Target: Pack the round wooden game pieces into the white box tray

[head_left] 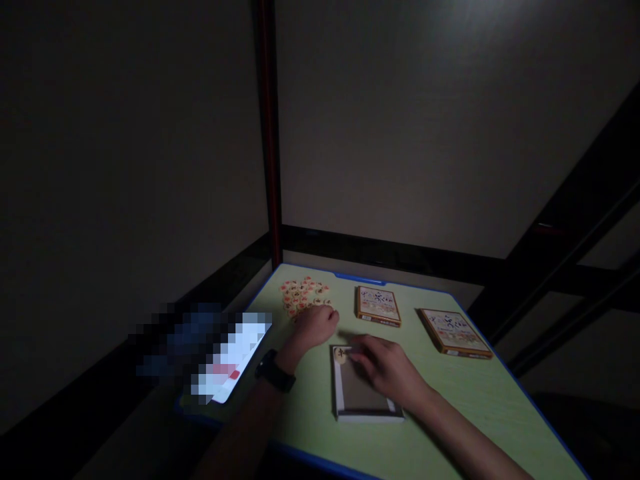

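A shallow open box (367, 393) with white edges lies near the front of the green table (480, 400). One round piece with a dark character (341, 354) sits in its far left corner. My right hand (387, 367) is over the box, fingers pinched beside that piece; what they hold, if anything, is too small to make out. Several round pieces with red and dark characters (300, 293) are spread at the table's far left. My left hand (316, 327) is closed at the near edge of these pieces, and its fingertips are hidden.
Two flat printed boxes lie on the table, one at the back middle (379, 305) and one at the right (454, 331). A lit, blurred tablet-like screen (235, 357) is at the left edge. Walls stand behind the table.
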Available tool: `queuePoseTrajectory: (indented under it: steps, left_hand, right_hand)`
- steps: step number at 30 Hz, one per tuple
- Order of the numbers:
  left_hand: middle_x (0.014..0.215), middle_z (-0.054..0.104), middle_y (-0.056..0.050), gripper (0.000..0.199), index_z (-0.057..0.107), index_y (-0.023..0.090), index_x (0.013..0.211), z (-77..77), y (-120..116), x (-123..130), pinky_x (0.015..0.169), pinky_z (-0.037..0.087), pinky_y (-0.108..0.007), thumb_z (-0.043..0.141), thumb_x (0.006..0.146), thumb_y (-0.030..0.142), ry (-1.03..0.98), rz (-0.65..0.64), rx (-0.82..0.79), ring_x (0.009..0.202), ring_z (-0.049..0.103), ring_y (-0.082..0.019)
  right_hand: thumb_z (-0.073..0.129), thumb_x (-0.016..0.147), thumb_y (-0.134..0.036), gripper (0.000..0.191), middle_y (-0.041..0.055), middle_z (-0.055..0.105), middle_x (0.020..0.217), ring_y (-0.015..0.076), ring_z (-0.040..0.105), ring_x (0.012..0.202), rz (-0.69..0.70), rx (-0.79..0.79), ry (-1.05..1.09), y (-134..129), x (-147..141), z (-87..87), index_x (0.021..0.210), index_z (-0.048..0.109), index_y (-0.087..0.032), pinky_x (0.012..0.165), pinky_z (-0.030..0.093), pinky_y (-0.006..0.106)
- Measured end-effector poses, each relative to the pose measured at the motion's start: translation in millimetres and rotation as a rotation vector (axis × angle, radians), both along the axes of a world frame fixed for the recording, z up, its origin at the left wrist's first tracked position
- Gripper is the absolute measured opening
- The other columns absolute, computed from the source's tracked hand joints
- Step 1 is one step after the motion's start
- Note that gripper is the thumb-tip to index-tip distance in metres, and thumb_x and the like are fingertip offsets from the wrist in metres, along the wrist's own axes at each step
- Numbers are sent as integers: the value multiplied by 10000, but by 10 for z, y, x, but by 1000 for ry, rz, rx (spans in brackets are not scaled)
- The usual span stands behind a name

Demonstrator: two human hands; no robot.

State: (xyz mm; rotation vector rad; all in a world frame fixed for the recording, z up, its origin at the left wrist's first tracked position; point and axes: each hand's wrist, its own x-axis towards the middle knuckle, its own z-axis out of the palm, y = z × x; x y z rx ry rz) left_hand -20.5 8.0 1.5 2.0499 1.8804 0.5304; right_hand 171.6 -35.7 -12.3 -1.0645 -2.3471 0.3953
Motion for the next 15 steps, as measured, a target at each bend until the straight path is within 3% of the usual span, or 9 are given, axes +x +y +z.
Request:
queuePoseTrajectory:
  steps: [4,8,12,15]
  left_hand:
    - [868,728,-90,323,685,198,824,19,57,-45,721,415,-283,416,933,340,4,101,96,845,659,-224]
    - [988,719,-99,255,651,187,1055,213,258,-315,824,449,-290,448,914,252,99,181,176,968,651,-229]
    - [1206,661,-179,346,644,134,1162,387,638,-770,915,448,-284,468,865,111,204,228,96,1130,611,-247]
    - [1082,720,-161,319,711,130,1016,390,911,-1028,820,482,-246,594,732,42,223,241,-43,1012,668,-238]
  right_hand:
    - [481,952,-283,195,62,746,892,192,704,779,-64,132,123,70,151,-16,1019,645,-202,735,546,290]
    - [468,960,-279,206,68,748,861,191,703,736,-123,249,173,153,251,-63,946,655,-196,704,558,291]
    - [460,965,-250,199,67,744,835,189,705,716,-104,319,148,189,262,-116,948,648,-186,674,556,284]
    - [439,980,-239,203,52,730,786,179,696,677,-54,386,114,190,238,-154,957,634,-184,642,545,273]
